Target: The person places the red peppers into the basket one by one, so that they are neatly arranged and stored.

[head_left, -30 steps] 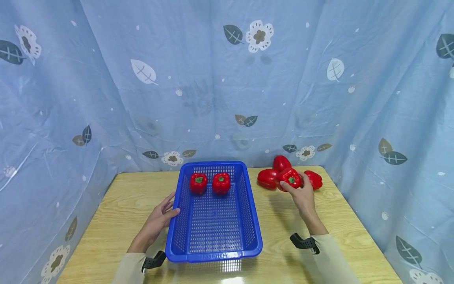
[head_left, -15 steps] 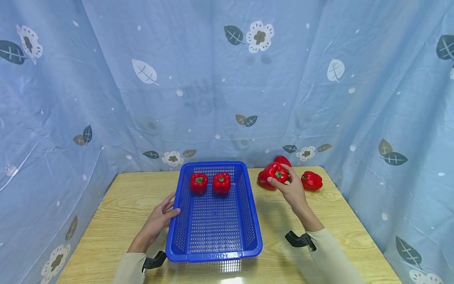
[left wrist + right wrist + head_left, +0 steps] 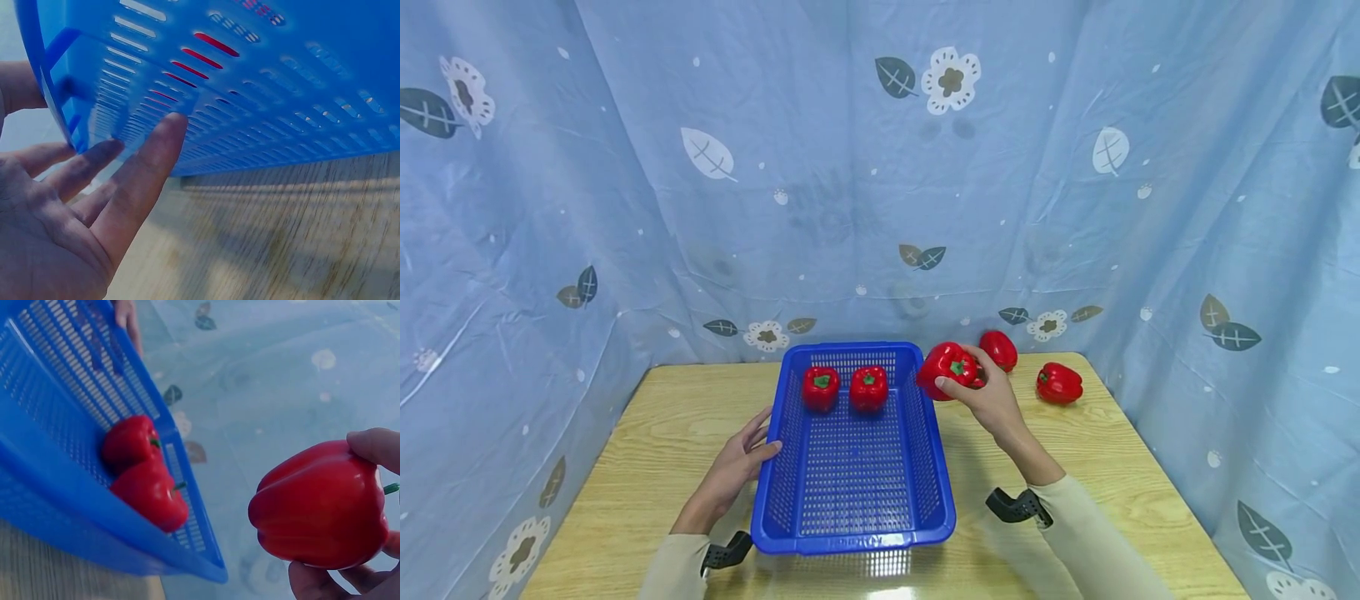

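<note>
A blue plastic basket (image 3: 853,546) stands tilted on the table, with two red bell peppers (image 3: 821,388) (image 3: 868,388) side by side at its far end. At its left side my left hand (image 3: 735,467) grips the rim, thumb over the edge and fingers (image 3: 147,165) against the slotted outer wall. My right hand (image 3: 996,404) holds another red bell pepper (image 3: 322,503) between thumb and fingers, in the air by the basket's far right rim. Its green stem points toward the palm in the right wrist view.
Two red bell peppers (image 3: 998,351) (image 3: 1060,383) lie at the back right of the wooden table (image 3: 1097,475). Another pepper shows partly behind my right hand. A blue patterned curtain (image 3: 850,208) hangs behind and along both sides.
My right hand has carried its bell pepper leftward from the group of peppers to the basket's right rim. My left hand and the basket stay where they were.
</note>
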Motion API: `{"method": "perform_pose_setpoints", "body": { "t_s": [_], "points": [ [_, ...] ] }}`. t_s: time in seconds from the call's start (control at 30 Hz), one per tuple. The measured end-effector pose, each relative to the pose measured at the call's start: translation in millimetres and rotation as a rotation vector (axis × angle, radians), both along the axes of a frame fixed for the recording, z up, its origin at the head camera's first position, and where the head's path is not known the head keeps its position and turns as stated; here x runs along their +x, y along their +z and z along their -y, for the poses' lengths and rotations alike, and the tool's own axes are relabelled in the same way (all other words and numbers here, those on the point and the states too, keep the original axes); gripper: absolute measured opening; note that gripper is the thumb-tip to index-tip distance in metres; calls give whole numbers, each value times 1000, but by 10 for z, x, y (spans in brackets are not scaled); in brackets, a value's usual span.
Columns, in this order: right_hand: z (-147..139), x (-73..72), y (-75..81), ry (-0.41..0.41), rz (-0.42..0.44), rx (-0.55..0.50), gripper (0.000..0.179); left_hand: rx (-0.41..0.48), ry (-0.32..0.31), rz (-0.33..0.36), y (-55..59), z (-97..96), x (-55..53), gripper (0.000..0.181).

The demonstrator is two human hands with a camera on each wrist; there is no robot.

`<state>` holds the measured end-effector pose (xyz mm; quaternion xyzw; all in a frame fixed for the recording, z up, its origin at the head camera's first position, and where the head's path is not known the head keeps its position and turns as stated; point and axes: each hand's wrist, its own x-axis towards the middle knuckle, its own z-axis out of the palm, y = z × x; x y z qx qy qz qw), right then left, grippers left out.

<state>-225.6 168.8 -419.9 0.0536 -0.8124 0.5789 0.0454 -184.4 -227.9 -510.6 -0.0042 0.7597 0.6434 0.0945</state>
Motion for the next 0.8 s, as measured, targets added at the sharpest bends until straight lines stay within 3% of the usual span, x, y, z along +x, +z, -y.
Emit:
{"method": "perform_pose_setpoints", "body": {
  "t_s": [0.8],
  "points": [
    [701, 20, 105, 225, 31, 47, 68, 20, -8, 7, -12, 21, -16, 73]
  ]
}}
